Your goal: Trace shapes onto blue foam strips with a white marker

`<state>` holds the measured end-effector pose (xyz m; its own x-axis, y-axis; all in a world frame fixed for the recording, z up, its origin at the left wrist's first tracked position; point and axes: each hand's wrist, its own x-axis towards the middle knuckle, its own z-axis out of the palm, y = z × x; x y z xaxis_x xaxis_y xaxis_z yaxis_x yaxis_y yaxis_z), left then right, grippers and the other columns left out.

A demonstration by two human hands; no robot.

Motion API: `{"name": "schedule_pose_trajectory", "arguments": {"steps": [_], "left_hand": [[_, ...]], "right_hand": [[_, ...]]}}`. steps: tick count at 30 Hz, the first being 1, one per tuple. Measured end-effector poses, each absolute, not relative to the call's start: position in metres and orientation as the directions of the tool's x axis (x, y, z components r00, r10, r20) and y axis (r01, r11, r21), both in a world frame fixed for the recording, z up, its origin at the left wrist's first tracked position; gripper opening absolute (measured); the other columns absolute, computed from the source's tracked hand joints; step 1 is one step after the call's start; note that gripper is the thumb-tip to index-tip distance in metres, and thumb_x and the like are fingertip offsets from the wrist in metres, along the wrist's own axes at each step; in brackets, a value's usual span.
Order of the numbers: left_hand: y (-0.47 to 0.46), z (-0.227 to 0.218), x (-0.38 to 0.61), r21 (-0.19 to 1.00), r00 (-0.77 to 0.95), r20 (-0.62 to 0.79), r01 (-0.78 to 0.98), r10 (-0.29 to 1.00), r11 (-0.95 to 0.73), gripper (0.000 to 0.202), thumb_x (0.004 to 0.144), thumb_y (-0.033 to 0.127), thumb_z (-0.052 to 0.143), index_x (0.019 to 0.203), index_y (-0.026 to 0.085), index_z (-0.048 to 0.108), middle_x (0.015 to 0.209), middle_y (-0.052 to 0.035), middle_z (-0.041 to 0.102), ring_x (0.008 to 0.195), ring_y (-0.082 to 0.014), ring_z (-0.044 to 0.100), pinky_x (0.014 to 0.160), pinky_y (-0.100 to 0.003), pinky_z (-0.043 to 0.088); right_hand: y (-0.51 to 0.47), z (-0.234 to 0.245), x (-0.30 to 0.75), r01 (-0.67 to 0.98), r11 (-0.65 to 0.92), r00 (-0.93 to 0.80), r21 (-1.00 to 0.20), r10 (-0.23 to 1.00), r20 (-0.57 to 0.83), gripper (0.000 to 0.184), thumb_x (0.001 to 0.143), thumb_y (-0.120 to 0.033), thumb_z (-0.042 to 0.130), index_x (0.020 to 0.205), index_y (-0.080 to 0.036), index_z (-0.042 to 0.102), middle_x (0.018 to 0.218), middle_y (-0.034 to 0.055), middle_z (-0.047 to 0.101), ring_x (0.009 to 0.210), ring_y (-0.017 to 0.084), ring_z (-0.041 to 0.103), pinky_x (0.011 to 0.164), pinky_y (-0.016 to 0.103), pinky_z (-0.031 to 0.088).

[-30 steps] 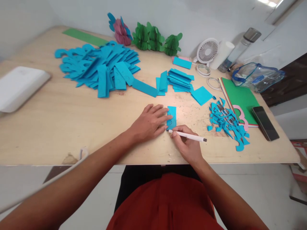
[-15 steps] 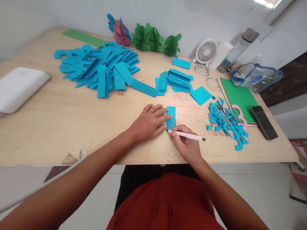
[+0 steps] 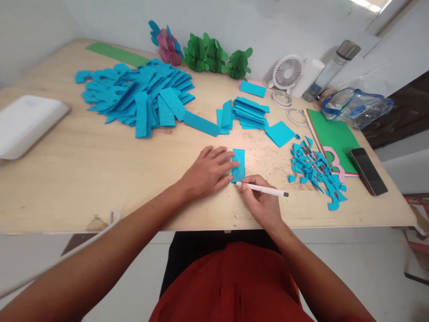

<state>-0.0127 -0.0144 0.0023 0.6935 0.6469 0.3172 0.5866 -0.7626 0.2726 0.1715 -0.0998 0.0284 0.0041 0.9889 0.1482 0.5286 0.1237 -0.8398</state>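
A small blue paper rectangle [image 3: 239, 156] lies on the wooden table with faint curved pencil-like lines on it. My left hand [image 3: 212, 172] is flat, fingers spread, with its fingertips pressing on the left side of the paper. My right hand [image 3: 263, 203] grips a white pen [image 3: 268, 190] with a dark end. The pen's tip is at the paper's lower edge, close to my left little finger. Whether the tip touches the paper I cannot tell.
A large heap of blue paper pieces [image 3: 124, 94] covers the back left. Blue scraps [image 3: 313, 163] lie at right beside a pink cut-out [image 3: 336, 163], green sheets [image 3: 335, 134] and a phone [image 3: 368, 171]. Behind stand a small fan [image 3: 287, 71] and green paper ornaments [image 3: 208, 52].
The pen tip has shifted very slightly to the right along the lower edge of the paper. My left hand stays in place on the paper.
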Motion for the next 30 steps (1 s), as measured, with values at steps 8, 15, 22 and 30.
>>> {"name": "schedule_pose_trajectory", "arguments": {"steps": [8,15,22,30], "left_hand": [[-0.0152,0.0024,-0.0135,0.276,0.691,0.317,0.588,0.650,-0.760,0.037,0.095,0.036,0.043,0.124,0.024,0.064,0.138,-0.0104,0.059,0.132,-0.0325,0.046,0.110,-0.056,0.031],[-0.0147,0.0017,-0.0130,0.264,0.695,0.318,0.588,0.645,-0.764,0.039,0.097,0.036,0.041,0.126,0.024,0.063,0.137,-0.0104,0.059,0.133,-0.0323,0.046,0.110,-0.055,0.032],[-0.0146,0.0010,-0.0135,0.260,0.698,0.316,0.587,0.642,-0.767,0.038,0.096,0.036,0.042,0.126,0.024,0.063,0.138,-0.0105,0.059,0.132,-0.0325,0.046,0.110,-0.055,0.032],[-0.0143,0.0016,-0.0136,0.277,0.695,0.318,0.583,0.645,-0.764,0.038,0.094,0.035,0.044,0.125,0.025,0.063,0.138,-0.0103,0.059,0.132,-0.0323,0.046,0.110,-0.055,0.032]], "right_hand": [[-0.0998,0.0291,0.1715,0.548,0.127,0.005,-0.827,0.988,0.154,0.009,0.089,-0.027,0.054,0.084,-0.024,0.061,0.077,0.0021,0.069,0.070,0.017,0.062,0.065,0.029,0.049],[-0.0993,0.0294,0.1710,0.574,0.150,-0.015,-0.805,0.985,0.173,0.008,0.088,-0.025,0.055,0.084,-0.023,0.062,0.079,0.0021,0.070,0.074,0.018,0.064,0.072,0.033,0.048],[-0.0999,0.0251,0.1762,0.473,0.109,0.056,-0.874,0.987,0.154,0.009,0.089,-0.028,0.056,0.085,-0.023,0.062,0.078,0.0023,0.071,0.078,0.019,0.066,0.075,0.034,0.052],[-0.1001,0.0291,0.1721,0.514,0.114,0.017,-0.850,0.990,0.143,0.009,0.089,-0.027,0.055,0.084,-0.024,0.062,0.079,0.0022,0.071,0.074,0.018,0.065,0.072,0.032,0.052]]}}
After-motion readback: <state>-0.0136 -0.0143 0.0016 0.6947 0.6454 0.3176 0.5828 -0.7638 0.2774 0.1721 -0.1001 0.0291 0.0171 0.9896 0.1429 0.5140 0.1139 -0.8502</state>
